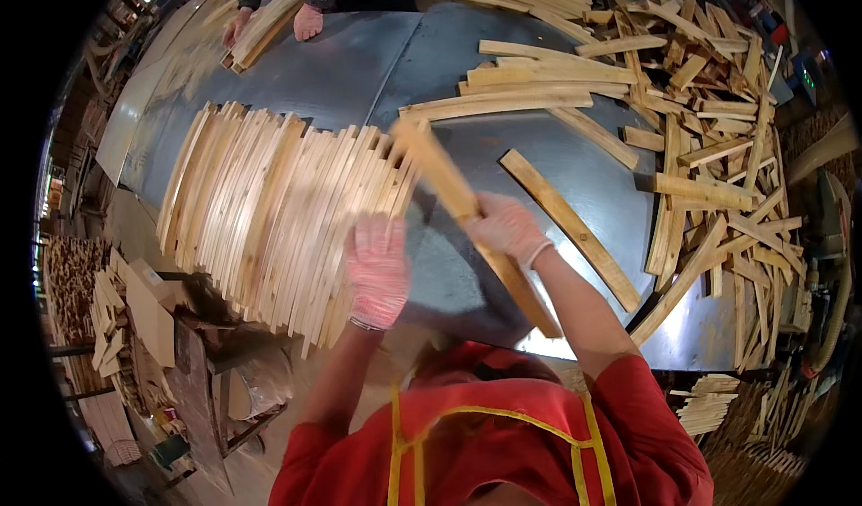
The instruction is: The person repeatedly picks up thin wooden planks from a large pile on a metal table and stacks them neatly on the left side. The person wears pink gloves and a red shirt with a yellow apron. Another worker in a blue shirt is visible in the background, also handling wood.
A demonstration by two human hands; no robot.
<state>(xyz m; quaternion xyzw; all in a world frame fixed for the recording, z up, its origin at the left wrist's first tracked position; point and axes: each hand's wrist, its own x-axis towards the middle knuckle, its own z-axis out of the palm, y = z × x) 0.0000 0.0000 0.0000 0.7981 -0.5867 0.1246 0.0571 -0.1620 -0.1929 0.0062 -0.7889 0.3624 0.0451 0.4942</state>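
Dozens of pale wood strips in a close-set row point(260, 201), side by side on the left of the dark worktop point(359, 75): judged as the portion done. On the right, a loose, crossed heap of wood pieces point(705, 191), with a group of longer boards point(548, 77) farther off and a lone board point(570, 228) lying slantwise nearer: judged as outstanding. Estimated as well under way, not close to complete.

Right hand point(510, 228) closed around the mid-length of a blurred board point(449, 183), between row and lone board; slant from upper left to lower right, far end at the row's right edge, contact there not determinable. Right forearm angled forward and inward. Left hand point(377, 259) open, palm down, fingers pointing away, at the row's near right end; pressure not verifiable.
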